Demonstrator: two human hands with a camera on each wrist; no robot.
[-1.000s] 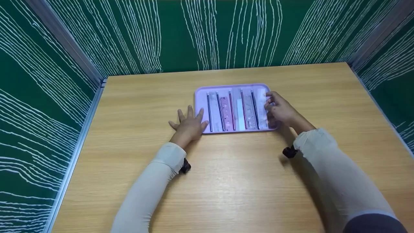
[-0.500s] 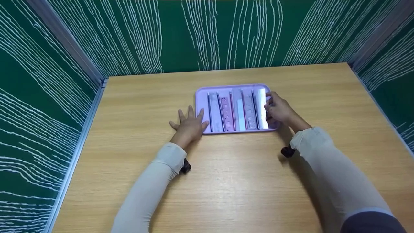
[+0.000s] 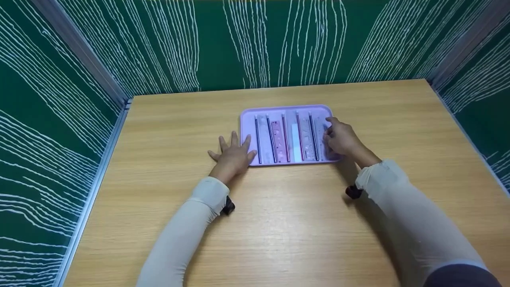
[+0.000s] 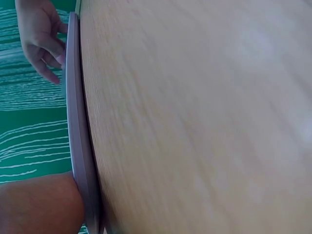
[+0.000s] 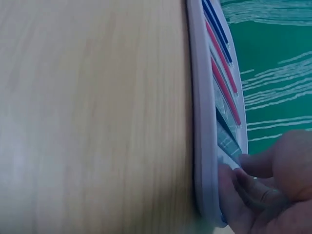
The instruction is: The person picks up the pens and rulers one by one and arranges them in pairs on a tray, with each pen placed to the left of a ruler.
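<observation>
A lilac tray (image 3: 248,119) lies on the table, bearing dark pencils (image 3: 258,139) and red pencils (image 3: 285,137) laid upright in a row between flat rulers. Among these are a pink ruler (image 3: 279,139) and a light blue ruler (image 3: 295,141). My left hand (image 3: 233,155) rests with spread fingers at the tray's left edge, thumb over the rim. At the right end, my right hand (image 3: 344,139) pinches the side of a clear ruler (image 3: 320,137). The right wrist view shows the fingers of that hand (image 5: 273,190) bent inside the rim, partly hiding the ruler.
The wooden table (image 3: 275,223) extends around the tray. Green panels (image 3: 215,44) with white wavy lines stand behind and at both sides, joined by grey posts (image 3: 458,44). A black camera (image 3: 353,191) sits at the right wrist.
The clear ruler at the right end flashed bright with glare half a second ago and now looks see-through. My right hand has shifted slightly left; the left hand stays put.
</observation>
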